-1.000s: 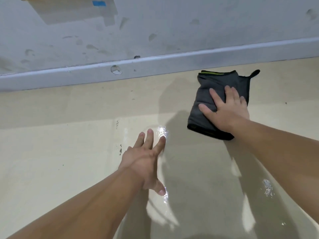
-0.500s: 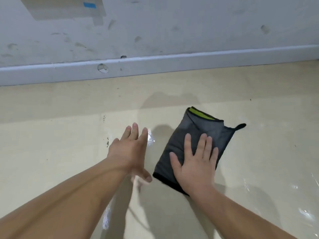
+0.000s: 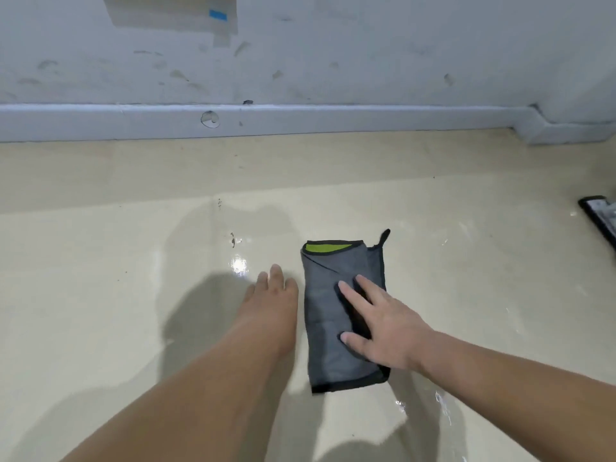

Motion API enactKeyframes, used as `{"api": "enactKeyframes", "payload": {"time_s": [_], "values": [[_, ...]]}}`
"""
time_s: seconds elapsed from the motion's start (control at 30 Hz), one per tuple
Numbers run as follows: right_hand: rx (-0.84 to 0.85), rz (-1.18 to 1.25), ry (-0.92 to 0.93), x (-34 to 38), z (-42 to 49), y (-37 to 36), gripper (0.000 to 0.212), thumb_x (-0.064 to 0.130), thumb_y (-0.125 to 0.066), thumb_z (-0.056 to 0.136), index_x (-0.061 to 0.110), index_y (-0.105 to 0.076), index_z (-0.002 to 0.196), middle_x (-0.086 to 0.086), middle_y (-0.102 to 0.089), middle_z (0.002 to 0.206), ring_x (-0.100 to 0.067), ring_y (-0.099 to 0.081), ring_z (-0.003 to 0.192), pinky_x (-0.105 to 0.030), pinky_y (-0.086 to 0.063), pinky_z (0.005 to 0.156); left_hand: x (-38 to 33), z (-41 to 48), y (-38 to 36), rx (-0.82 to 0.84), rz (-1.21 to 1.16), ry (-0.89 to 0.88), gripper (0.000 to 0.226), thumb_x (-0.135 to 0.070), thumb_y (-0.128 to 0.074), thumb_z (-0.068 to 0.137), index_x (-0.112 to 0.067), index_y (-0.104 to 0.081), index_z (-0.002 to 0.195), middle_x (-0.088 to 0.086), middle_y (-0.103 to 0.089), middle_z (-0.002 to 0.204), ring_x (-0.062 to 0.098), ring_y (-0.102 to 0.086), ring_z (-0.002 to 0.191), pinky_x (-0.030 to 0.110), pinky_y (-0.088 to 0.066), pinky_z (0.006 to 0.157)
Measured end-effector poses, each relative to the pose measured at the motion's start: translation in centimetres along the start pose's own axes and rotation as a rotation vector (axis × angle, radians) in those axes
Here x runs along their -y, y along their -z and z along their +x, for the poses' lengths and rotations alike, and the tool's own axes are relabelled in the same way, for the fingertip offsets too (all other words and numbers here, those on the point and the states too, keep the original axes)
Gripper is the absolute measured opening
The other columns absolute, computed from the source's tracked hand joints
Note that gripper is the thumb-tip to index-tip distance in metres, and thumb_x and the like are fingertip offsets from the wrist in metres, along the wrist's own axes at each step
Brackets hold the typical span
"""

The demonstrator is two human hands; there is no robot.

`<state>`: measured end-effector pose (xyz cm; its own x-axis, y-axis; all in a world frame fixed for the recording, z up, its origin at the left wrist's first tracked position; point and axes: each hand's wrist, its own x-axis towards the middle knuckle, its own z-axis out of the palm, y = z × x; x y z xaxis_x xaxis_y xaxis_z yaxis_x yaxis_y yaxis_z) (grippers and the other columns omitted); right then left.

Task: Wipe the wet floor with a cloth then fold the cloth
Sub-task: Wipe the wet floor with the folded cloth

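Light: even, fairly bright, diffuse indoor light.
Glare: white glints on the wet floor, centre and near right.
Shadows: soft grey patches, centre and near.
Distortion: wide-angle stretch toward near corners.
Sharpness: slightly soft.

One cloth, one left hand, one right hand, one dark object.

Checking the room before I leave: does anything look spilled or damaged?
Yes: wet patches glint on the floor left of the grey cloth and at lower right. The baseboard has a round chip, and the wall above shows peeling marks.
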<state>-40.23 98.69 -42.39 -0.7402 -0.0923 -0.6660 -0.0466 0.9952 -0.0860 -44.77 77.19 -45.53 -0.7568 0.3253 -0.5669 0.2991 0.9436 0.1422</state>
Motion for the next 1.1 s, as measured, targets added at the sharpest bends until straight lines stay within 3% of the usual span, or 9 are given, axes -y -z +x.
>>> {"api": "enactKeyframes", "payload": {"time_s": [0.1,0.2,0.53,0.63,0.7,0.77,0.83,0.97,1.1], "values": [[0.071,0.022,-0.076,1.1,-4.2,5.5,0.069,0.059,-0.045,0.101,0.035,-0.024,0.162,0.006,-0.034,0.162,-0.018,-0.039,0.146,-0.036,-0.036,0.117,-1.4,-0.9,2.7,0.062,-0.078,-0.017,0.032,-0.013,-0.058,0.088,-0.015,-0.054,0.120,0.007,-0.047,0.126,0.027,-0.052,0.119,0.035,-0.046,0.085],[0.159,-0.111,-0.152,2.2,-8.7,9.9,0.061,0.057,-0.042,0.103,0.035,-0.032,0.159,0.002,-0.046,0.156,-0.022,-0.044,0.143,-0.041,-0.039,0.115,-4.0,-1.7,4.4,0.095,-0.221,-0.096,0.005,-0.014,-0.056,0.085,-0.014,-0.053,0.089,0.004,-0.056,0.104,0.028,-0.063,0.099,0.035,-0.052,0.076],[0.124,0.043,-0.055,-0.9,-5.6,6.4,0.044,0.046,-0.054,0.099,0.023,-0.049,0.137,-0.003,-0.058,0.133,-0.026,-0.057,0.120,-0.037,-0.047,0.100,-9.2,1.2,2.5,0.103,-0.251,-0.010,0.064,-0.031,-0.074,0.086,-0.025,-0.042,0.141,0.009,-0.030,0.141,0.034,-0.036,0.131,0.043,-0.049,0.097],[-0.011,0.142,0.125,-3.6,-2.6,2.6,0.045,0.035,-0.060,0.093,0.022,-0.046,0.134,0.001,-0.053,0.126,-0.024,-0.055,0.119,-0.040,-0.048,0.101,-11.1,2.3,0.9,0.097,-0.228,0.072,0.079,-0.036,-0.074,0.087,-0.034,-0.029,0.152,0.007,-0.022,0.148,0.037,-0.025,0.138,0.048,-0.049,0.103],[-0.092,0.210,0.281,-5.2,-0.7,0.7,0.062,0.021,-0.059,0.091,0.016,-0.038,0.149,0.000,-0.046,0.146,-0.022,-0.041,0.140,-0.036,-0.035,0.120,-12.1,2.9,-0.5,0.059,-0.151,0.133,0.093,-0.037,-0.076,0.084,-0.043,-0.017,0.155,0.004,-0.011,0.156,0.038,-0.016,0.142,0.049,-0.050,0.101],[-0.099,0.281,0.369,-6.5,1.0,-0.4,0.080,0.010,-0.055,0.095,0.009,-0.015,0.163,-0.002,-0.014,0.171,-0.015,-0.008,0.159,-0.022,-0.006,0.126,-12.8,3.5,-0.9,0.001,-0.127,0.156,0.095,-0.041,-0.078,0.080,-0.045,-0.019,0.154,-0.002,-0.012,0.154,0.033,-0.019,0.140,0.043,-0.052,0.095],[-0.080,0.371,0.433,-7.2,2.4,-1.2,0.091,0.010,-0.054,0.095,0.016,0.005,0.165,0.005,0.012,0.173,-0.006,0.013,0.158,-0.020,-0.001,0.126,-12.3,3.8,-0.3,-0.077,-0.160,0.130,0.093,-0.049,-0.081,0.074,-0.046,-0.028,0.150,-0.008,-0.020,0.145,0.024,-0.027,0.129,0.036,-0.053,0.086],[-0.132,0.310,0.454,-8.0,5.5,-1.7,0.087,0.040,-0.044,0.103,0.017,0.014,0.163,0.009,0.027,0.168,-0.003,0.021,0.155,-0.031,-0.010,0.129,-10.8,3.4,0.7,-0.170,-0.404,0.129,0.090,-0.042,-0.074,0.065,-0.041,-0.040,0.148,-0.016,-0.038,0.138,0.017,-0.044,0.123,0.032,-0.051,0.097],[-0.207,0.070,0.294,-9.2,8.1,-1.3,0.108,0.088,-0.006,0.086,0.014,0.022,0.160,-0.002,0.036,0.164,-0.016,0.031,0.153,-0.036,0.008,0.129,-11.9,4.4,1.7,-0.280,-0.536,0.256,0.068,-0.016,-0.064,0.079,-0.022,-0.051,0.145,-0.006,-0.031,0.158,0.017,-0.043,0.139,0.022,-0.036,0.110]]}}
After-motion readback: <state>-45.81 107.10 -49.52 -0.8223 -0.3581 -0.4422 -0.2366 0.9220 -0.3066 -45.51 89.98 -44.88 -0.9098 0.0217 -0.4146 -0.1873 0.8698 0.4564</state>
